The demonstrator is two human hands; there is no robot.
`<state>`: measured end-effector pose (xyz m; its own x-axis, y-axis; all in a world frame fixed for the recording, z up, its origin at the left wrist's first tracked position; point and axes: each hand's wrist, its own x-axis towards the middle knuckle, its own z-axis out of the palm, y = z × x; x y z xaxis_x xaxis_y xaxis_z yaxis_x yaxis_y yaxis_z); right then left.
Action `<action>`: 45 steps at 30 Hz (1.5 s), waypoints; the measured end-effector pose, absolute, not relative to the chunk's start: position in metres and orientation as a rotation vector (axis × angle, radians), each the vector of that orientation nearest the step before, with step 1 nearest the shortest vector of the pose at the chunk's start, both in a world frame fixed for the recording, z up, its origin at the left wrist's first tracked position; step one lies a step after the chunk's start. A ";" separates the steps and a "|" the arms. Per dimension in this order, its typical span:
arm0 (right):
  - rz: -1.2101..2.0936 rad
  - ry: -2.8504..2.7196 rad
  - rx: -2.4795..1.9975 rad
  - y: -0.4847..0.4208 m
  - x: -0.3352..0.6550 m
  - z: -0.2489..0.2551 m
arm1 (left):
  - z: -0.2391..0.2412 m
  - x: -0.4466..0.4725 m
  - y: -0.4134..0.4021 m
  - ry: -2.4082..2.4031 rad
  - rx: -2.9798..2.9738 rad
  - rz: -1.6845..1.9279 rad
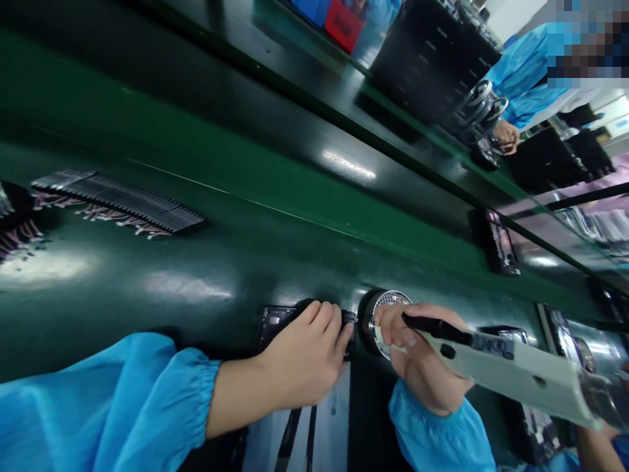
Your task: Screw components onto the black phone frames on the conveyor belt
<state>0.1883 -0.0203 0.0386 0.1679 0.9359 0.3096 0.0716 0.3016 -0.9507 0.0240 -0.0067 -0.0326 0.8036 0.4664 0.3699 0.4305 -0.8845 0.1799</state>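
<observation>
My left hand [307,354] lies over a flat black rectangular housing [275,321], fingers curled across its top and gripping its right side. The hand covers much of the housing. My right hand [422,347] is wrapped round the front of a white electric screwdriver [521,370] with a black lever. The tool's body slants off to the right, and its tip is hidden by my fingers. Just behind those fingers stands a round metal dish [393,298] with a perforated top. Beneath my left wrist, a pale sheet [331,432] carries two thin dark strips [289,436].
A long row of thin dark parts with pink wires [122,200] lies at left. A raised dark shelf [295,98] crosses behind, holding a black box stack [427,59] and a red bin [344,26]. More housings [560,334] lie at right. Co-workers in blue and pink sleeves are beyond.
</observation>
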 end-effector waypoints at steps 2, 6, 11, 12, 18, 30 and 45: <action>0.831 -1.251 -1.084 -0.020 0.188 0.039 | -0.032 0.024 -0.007 0.726 2.886 0.626; 0.836 -1.265 -1.103 -0.019 0.189 0.039 | -0.030 0.024 -0.007 0.713 2.859 0.607; 0.838 -1.250 -1.101 -0.019 0.189 0.038 | -0.030 0.025 -0.006 0.717 2.848 0.629; 0.834 -1.252 -1.103 -0.019 0.189 0.038 | -0.030 0.025 -0.006 0.721 2.853 0.630; 0.827 -1.269 -1.098 -0.019 0.185 0.037 | -0.031 0.024 -0.007 0.728 2.893 0.614; 0.873 -1.212 -1.065 -0.020 0.185 0.031 | -0.029 0.023 -0.006 0.723 2.889 0.642; 0.624 -1.055 -1.082 0.005 0.242 0.034 | -0.028 0.018 -0.008 0.840 2.872 0.490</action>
